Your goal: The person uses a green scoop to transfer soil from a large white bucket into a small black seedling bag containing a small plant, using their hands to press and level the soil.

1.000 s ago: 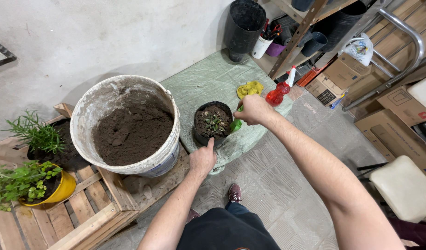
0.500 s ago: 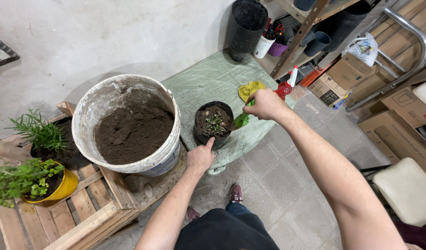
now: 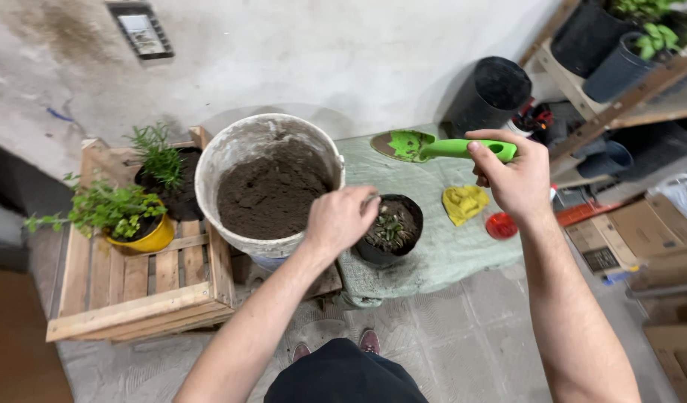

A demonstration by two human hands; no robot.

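My right hand (image 3: 511,177) grips the handle of a green plastic trowel (image 3: 433,146), held level in the air with its soiled blade pointing left, above the green cloth. My left hand (image 3: 342,219) rests on the near-left rim of a small black pot (image 3: 392,231) holding soil and a small plant. The pot stands on the cloth-covered surface (image 3: 433,261). Just left of it is a big white bucket (image 3: 265,186) filled with dark soil.
A wooden crate (image 3: 135,287) at left carries a yellow pot with a leafy plant (image 3: 127,220) and a dark pot with a herb (image 3: 164,168). Yellow gloves (image 3: 464,203) and a red lid (image 3: 501,225) lie on the cloth. Black pots, shelves and cardboard boxes stand at right.
My right hand lifted the green trowel off the cloth and raised it. My left hand moved from beside the small black pot onto its rim. The camera came closer.
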